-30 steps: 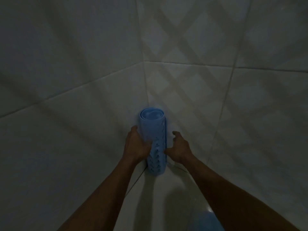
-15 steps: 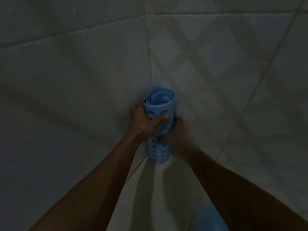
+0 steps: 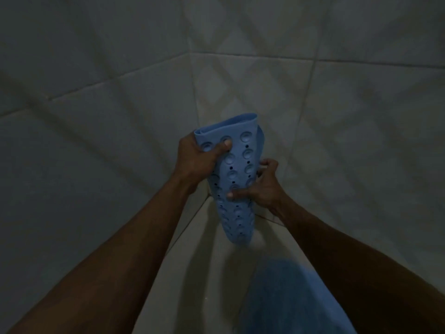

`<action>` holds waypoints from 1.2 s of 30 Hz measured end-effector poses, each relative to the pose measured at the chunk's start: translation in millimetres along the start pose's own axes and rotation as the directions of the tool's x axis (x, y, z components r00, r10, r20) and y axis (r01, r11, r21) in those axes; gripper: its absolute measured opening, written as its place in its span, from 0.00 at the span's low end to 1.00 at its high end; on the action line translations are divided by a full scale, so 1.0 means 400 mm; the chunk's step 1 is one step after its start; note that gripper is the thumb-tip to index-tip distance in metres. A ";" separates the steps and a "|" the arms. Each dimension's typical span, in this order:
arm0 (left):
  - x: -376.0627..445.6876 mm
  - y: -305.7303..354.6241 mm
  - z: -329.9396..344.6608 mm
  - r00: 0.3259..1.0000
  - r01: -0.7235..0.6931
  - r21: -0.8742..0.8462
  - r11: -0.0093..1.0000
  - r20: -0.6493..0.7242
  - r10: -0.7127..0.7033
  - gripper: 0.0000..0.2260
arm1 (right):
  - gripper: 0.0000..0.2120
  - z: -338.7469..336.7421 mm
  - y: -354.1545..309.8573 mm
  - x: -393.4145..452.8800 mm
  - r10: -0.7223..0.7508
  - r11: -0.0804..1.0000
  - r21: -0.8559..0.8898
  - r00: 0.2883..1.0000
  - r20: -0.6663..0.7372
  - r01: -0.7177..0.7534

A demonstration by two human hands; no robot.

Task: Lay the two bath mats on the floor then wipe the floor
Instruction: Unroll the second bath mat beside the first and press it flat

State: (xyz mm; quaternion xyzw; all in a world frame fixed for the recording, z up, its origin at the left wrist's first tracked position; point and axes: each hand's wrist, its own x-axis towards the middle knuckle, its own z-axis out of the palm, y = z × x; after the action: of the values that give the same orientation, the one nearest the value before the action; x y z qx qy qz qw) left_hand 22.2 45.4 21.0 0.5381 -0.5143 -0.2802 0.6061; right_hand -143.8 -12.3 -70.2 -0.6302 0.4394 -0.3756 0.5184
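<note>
A rolled light-blue rubber bath mat (image 3: pixel 237 179) with suction cups and small holes is held upright in the tiled corner, its lower end just above the floor. My left hand (image 3: pixel 199 157) grips the loose top edge of the roll, thumb pressed on the suction cups. My right hand (image 3: pixel 263 186) clasps the middle of the roll from the right, thumb across its front. The roll's top is flattened and partly opened. A darker blue fuzzy patch (image 3: pixel 286 297), possibly the second mat, lies on the floor at the bottom, partly behind my right forearm.
Two tiled walls with a faint diamond pattern meet in a corner (image 3: pixel 192 92) behind the roll. Pale floor tiles (image 3: pixel 192 273) run toward me between my forearms. The room is dim.
Both hands have closed on the roll and lifted it off the floor, away from the corner. Its top has loosened from a tight tube into a flattened, partly open edge.
</note>
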 end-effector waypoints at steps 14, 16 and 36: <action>-0.299 0.259 0.576 0.923 0.156 -0.181 0.971 0.378 -0.078 0.20 | 0.25 -0.499 -0.063 -0.689 -0.021 0.995 -0.098 0.894 -0.448 -0.026; -0.361 0.283 0.662 0.886 0.214 -0.163 0.963 0.448 -0.121 0.21 | 0.26 -0.560 -0.051 -0.774 -0.001 0.991 -0.114 0.841 -0.541 -0.073; -1.161 0.245 1.218 0.394 0.617 0.127 0.776 0.805 -0.444 0.36 | 0.11 -0.970 0.096 -1.474 0.260 0.963 0.252 0.613 -0.746 -0.102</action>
State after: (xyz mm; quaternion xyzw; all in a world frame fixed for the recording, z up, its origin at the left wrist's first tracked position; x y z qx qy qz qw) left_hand -595.0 308.7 -89.1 0.4268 -0.4986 -0.7172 0.2343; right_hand -706.1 415.5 -48.7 -0.3097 0.6435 -0.5935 0.3710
